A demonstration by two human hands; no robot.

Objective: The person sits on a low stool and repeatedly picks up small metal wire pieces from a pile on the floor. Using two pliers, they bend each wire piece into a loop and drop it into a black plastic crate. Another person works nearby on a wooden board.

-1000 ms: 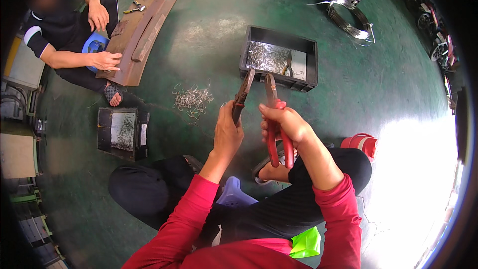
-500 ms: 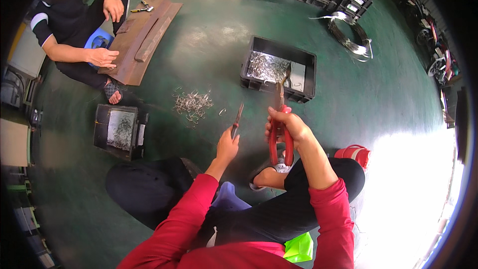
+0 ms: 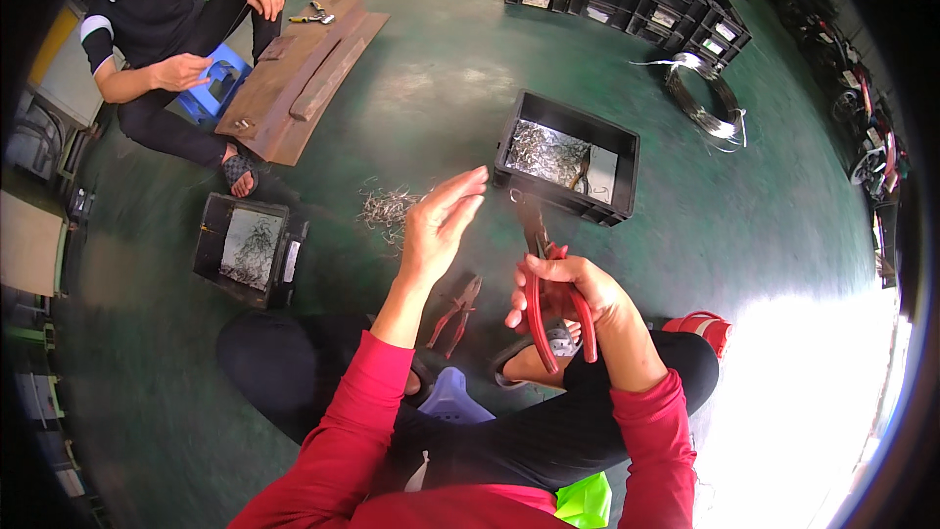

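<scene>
My right hand grips red-handled pliers, jaws pointing away from me, with a small bent wire hook at their tip. Its handles are spread apart. My left hand is raised with fingers stretched out and nothing visible in it. On the floor below it lies a second pair of red-handled pliers. Just beyond my left hand, a pile of bent wire hooks is partly hidden by it. A black crate ahead of my right hand holds many wire pieces and a dark hand tool.
Another black crate with wire pieces stands at left. A co-worker sits beside a brown board bearing a tool. Stacked black crates and a wire coil are farther back. A red container stands by my right knee.
My left hand has let go of its pliers, which now lie on the floor, and has risen with fingers extended. My right hand has moved slightly nearer me. The co-worker's near hand has lifted off the board.
</scene>
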